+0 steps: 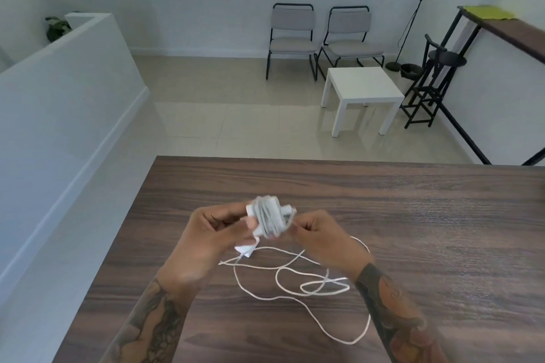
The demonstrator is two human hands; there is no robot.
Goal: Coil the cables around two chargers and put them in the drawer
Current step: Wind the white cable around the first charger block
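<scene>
- Hands meet above the near middle of the worktop [383, 203]: the left hand [212, 230] grips a white charger [267, 219] with its cable already wound round it, fingers curled about the block
- Right hand [320, 240] pinches the free end of that wound cable at the charger's right side, fingertips pressed together on it
- Second charger [244, 250], small and white, lies on the worktop just below the left hand, partly hidden by it
- Its loose cable [295, 289] sprawls in open loops across the dark wood between the two forearms and runs on toward the near edge; the right wrist covers part of one loop
- Dark wood-grain worktop fills the lower frame, its far edge straight across the picture
- Beyond lie pale floor tiles, a white side table [364, 88], two grey chairs [321, 38] with black frames against a low white wall, and a black stool [436, 79] beside a tall dark shelf on the right
- Left side shows a white partition with a plant [57, 28] behind it
</scene>
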